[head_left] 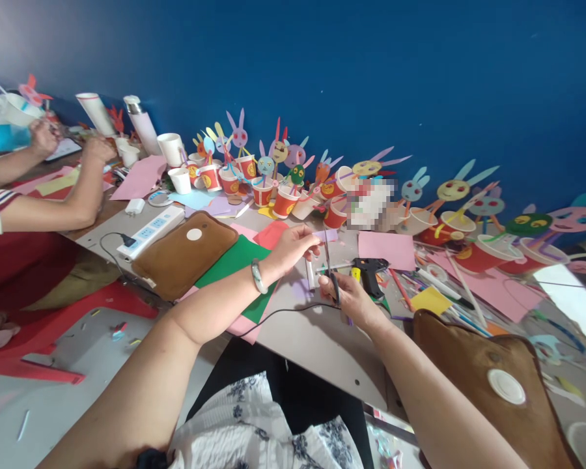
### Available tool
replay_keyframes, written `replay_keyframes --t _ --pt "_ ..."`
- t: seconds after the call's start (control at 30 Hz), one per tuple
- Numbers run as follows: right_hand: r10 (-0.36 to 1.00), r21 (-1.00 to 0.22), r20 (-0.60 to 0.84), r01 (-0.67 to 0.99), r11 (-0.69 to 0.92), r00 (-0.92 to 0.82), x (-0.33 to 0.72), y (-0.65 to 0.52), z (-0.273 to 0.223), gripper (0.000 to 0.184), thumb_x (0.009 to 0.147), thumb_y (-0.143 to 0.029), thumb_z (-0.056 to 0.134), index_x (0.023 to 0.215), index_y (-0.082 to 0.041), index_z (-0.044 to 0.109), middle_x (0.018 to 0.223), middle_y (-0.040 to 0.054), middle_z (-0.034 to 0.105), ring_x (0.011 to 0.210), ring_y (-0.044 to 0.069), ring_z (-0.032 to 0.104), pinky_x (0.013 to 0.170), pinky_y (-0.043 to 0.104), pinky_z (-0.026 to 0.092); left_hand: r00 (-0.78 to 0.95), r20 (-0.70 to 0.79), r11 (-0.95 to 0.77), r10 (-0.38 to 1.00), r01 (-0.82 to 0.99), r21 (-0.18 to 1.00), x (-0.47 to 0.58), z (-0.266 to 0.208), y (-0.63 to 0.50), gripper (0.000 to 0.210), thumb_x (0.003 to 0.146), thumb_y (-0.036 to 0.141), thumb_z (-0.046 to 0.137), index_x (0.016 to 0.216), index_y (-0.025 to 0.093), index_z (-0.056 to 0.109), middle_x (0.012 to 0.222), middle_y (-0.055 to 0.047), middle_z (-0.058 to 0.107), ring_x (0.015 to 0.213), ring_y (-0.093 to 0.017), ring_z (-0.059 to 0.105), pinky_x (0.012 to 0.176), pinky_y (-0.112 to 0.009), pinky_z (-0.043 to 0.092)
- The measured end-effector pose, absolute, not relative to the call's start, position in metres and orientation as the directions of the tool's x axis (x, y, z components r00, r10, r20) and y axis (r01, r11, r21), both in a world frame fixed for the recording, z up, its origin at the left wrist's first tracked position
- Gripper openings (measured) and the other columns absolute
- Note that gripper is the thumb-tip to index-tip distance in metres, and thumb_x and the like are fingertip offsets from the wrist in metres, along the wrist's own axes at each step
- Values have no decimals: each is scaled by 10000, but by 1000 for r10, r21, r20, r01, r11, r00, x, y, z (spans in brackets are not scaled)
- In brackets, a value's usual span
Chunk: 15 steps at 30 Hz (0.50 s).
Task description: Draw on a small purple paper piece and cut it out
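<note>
A: From the left, a co-worker's hand (pixel 99 151) is up over the far end of the table, then comes a flask (pixel 144 127) by the wall. Nearer us, the power strip (pixel 152 231) lies beside a brown pad (pixel 185 254).

B: And next to that pad, a green sheet (pixel 234 273), with the wearer's left forearm across it. Where's the left hand (pixel 293 251)?

A: Just beyond, thumb and fingertips pinching a purple slip (pixel 329 235) by its left end, clear of the tabletop!

B: And here are the scissors (pixel 336 293), points up, blades crossing the slip in this view. Are they biting?

A: Too fine to tell. The right hand (pixel 350 296) has them by the black handles, gripped from below. I'd call this the trimming step.

B: Then the next snip calls for a steady pinch on the left, blades lined up on the slip, fingertips well out of their path.

A: Tight quarters, too: the glue gun (pixel 371 273) lies just right of the scissors, with a pink card (pixel 385 251) behind it.

B: Farther right, a yellow sheet (pixel 430 299), then a second brown pad (pixel 473 384) under the wearer's right forearm's outer side.
</note>
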State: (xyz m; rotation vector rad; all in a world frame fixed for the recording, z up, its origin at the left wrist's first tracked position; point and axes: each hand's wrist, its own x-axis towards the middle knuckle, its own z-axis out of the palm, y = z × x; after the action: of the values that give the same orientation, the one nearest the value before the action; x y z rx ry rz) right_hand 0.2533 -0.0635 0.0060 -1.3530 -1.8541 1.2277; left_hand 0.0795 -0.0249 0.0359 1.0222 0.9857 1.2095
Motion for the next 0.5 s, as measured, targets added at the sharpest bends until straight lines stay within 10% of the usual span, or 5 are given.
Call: replay_keyframes --t 0.5 --pt "928 -904 -100 423 67 -360 256 -60 -6 546 795 -686 628 595 -185 550 553 -8 504 538 124 415 521 267 309 108 -31 58 994 -259 964 78 34 -25 150 822 151 603 699 158 517 587 38 589 519 -51 559 489 -159 376"
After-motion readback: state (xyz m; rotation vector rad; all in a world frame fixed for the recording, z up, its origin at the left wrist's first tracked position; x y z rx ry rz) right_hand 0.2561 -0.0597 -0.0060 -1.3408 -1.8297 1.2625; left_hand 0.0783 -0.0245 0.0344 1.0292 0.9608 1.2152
